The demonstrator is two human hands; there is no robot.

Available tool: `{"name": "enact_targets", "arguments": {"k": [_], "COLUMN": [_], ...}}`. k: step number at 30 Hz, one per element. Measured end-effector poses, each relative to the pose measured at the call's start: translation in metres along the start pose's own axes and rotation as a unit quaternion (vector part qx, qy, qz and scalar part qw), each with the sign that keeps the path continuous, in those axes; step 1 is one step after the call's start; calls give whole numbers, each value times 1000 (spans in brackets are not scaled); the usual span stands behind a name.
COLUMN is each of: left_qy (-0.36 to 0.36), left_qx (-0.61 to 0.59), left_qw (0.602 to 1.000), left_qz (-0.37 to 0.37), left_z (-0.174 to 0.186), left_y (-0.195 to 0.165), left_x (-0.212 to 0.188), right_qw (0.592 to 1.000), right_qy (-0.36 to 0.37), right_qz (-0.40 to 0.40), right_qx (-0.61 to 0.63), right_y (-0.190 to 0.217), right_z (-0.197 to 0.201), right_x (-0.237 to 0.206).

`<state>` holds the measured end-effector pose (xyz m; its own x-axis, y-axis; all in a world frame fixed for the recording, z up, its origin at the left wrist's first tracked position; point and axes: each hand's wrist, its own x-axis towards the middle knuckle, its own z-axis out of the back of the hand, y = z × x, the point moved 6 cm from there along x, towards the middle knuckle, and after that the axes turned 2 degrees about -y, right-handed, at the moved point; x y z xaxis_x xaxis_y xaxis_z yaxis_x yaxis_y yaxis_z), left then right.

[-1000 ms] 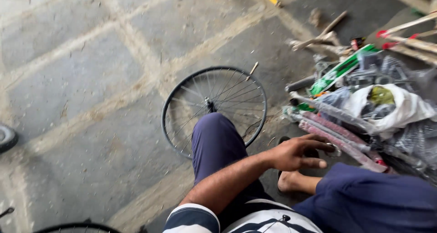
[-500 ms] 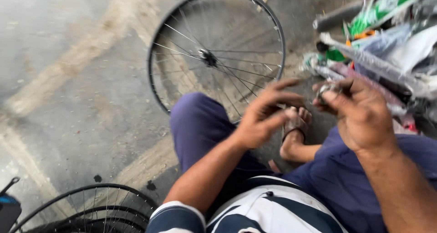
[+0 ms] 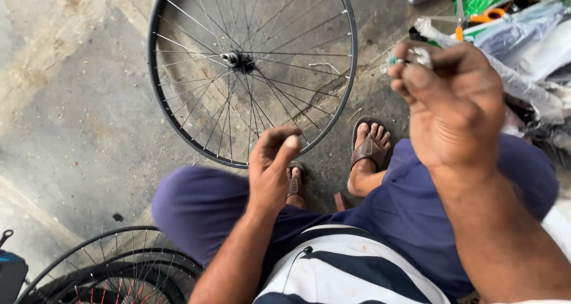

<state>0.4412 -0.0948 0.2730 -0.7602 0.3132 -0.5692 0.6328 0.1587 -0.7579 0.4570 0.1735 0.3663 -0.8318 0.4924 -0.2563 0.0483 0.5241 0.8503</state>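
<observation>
Right hand [image 3: 455,102] raised, fingertips pinched on a small metal part [image 3: 410,57] for a closer look. Left hand [image 3: 272,170] empty, fingers loosely curled above the knee. Spoked wheel [image 3: 253,66] flat on the floor [image 3: 71,102], just beyond the sandalled feet.

A bicycle repair spot on a bare concrete floor [image 3: 77,131]: a spoked wheel rim [image 3: 253,72] lies flat, more wheels [image 3: 113,274] stacked nearby, bagged parts [image 3: 523,48] piled aside.
</observation>
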Motion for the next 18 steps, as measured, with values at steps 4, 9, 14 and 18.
{"name": "enact_targets", "arguments": {"k": [4,9,14,18], "left_qy": [-53,-90,-281,-519], "left_qx": [-20,11,84,149], "left_qw": [997,988,936,831], "left_qz": [-43,-123,-193,-131], "left_z": [21,55,99,126], "left_y": [-4,5,11,47], "left_x": [-14,-34,-45,-27], "right_qw": [998,987,985,973], "right_qy": [53,110,106,133], "right_qz": [15,80,96,146], "right_qx": [-13,-82,-100,-118], "right_y": [-7,-12,-27,-41], "right_z": [-25,-59,-67,-55], "right_x": [16,3,-16,-23]}}
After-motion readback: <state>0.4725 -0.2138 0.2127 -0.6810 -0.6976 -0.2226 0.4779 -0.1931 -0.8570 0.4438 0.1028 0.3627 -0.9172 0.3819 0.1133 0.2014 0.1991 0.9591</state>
